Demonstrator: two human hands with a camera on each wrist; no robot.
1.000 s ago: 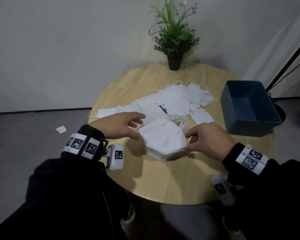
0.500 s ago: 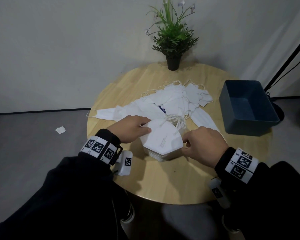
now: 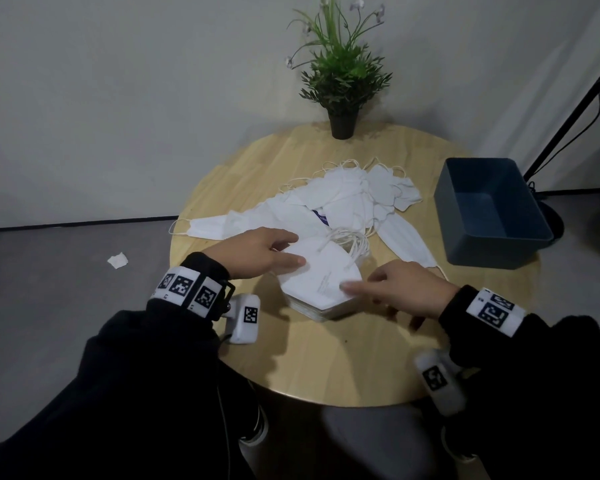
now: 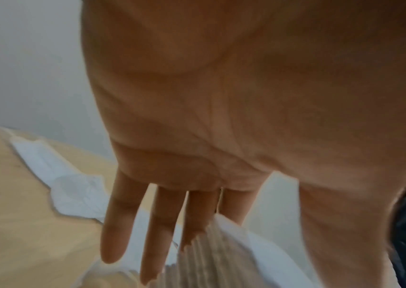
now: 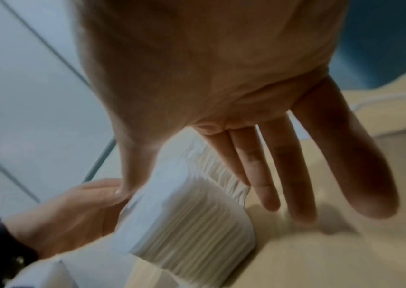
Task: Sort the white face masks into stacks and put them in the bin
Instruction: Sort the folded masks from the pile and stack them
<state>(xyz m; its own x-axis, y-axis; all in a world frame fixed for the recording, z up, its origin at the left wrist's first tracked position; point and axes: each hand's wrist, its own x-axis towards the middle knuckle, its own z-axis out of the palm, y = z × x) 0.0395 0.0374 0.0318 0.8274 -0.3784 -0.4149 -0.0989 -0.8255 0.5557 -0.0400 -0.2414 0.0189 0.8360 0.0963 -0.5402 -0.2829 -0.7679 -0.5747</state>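
Observation:
A stack of folded white masks [image 3: 321, 280] lies on the round wooden table [image 3: 326, 358] near its front. My left hand [image 3: 293, 249] rests against the stack's left side, fingers straight, thumb on the top mask. My right hand [image 3: 371, 299] touches the right side, thumb on top and fingers straight down the edge. In the left wrist view the left fingers [image 4: 115, 230] run beside the stack's layered edge [image 4: 211, 253]. The right wrist view shows the stack [image 5: 191, 224] between both hands. A loose pile of white masks [image 3: 354, 202] lies behind. The dark blue bin [image 3: 492, 251] is empty.
A potted plant [image 3: 342, 81] stands at the table's far edge. The bin sits at the table's right side, near a black stand [image 3: 568, 116] with a cable. A scrap of white paper [image 3: 118, 260] lies on the grey floor at left.
Both hands have closed in on the stack from its sides. The left thumb and the right thumb now lie on the top mask. The stack has stayed in place.

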